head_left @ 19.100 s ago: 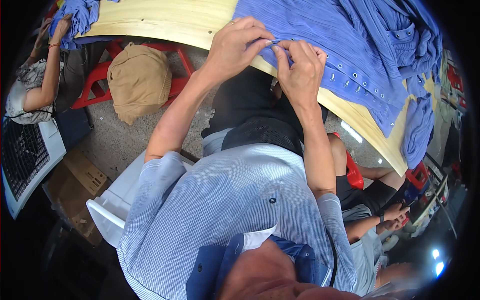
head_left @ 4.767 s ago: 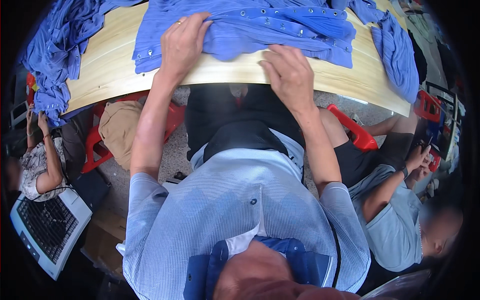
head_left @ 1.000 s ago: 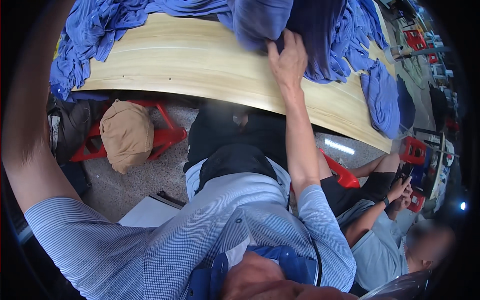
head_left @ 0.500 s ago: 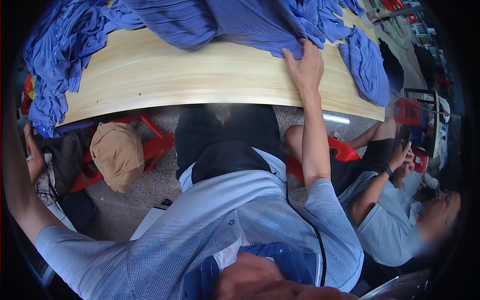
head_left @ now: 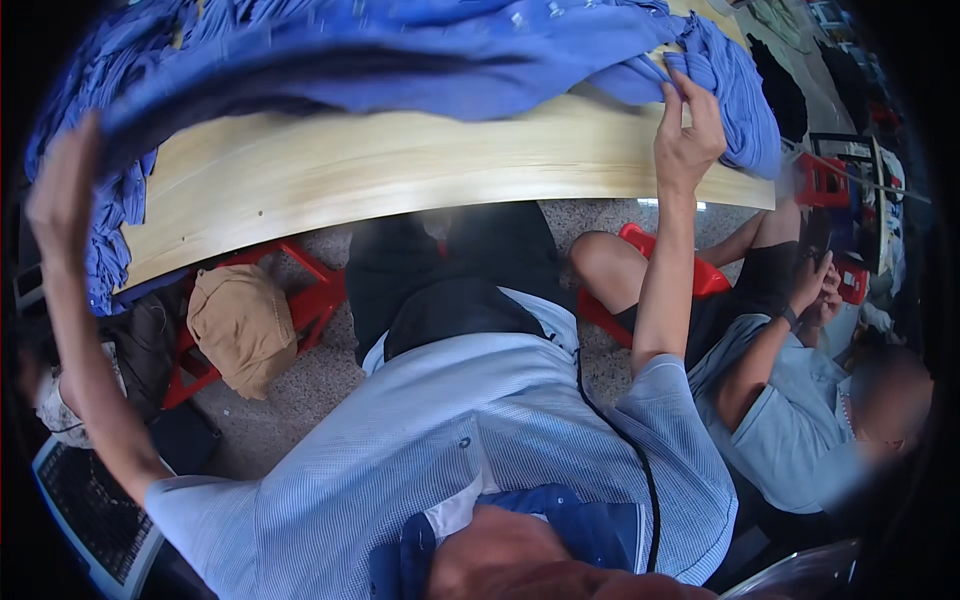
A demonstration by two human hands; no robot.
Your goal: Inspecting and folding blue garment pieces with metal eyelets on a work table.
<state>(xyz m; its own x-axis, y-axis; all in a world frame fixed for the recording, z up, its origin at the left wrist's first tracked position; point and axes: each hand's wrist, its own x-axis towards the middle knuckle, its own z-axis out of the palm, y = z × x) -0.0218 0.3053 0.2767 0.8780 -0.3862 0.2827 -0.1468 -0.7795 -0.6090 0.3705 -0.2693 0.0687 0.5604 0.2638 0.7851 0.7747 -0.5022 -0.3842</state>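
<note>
A large blue shirt (head_left: pixel 400 60) stretches, blurred, across the top of the view above the pale wooden table (head_left: pixel 400 170). My left hand (head_left: pixel 62 195) is raised at the far left with the shirt's left end draped from it. My right hand (head_left: pixel 688 130) reaches to the table's right edge, where its fingers pinch a fold of the same blue cloth. More blue garments (head_left: pixel 740 110) are heaped at the right end of the table, and others hang over its left end (head_left: pixel 105 240).
Under the table stand red plastic stools (head_left: pixel 300 300), one with a tan bag (head_left: pixel 240 325) on it. A person (head_left: pixel 790 400) sits on a red stool at my right, hands together. A laptop (head_left: pixel 85 505) lies at lower left, beside another seated person (head_left: pixel 60 400).
My left arm has swung up at the left and lifted the blue shirt across the table. My right hand has moved further right along the table edge, still on the cloth.
</note>
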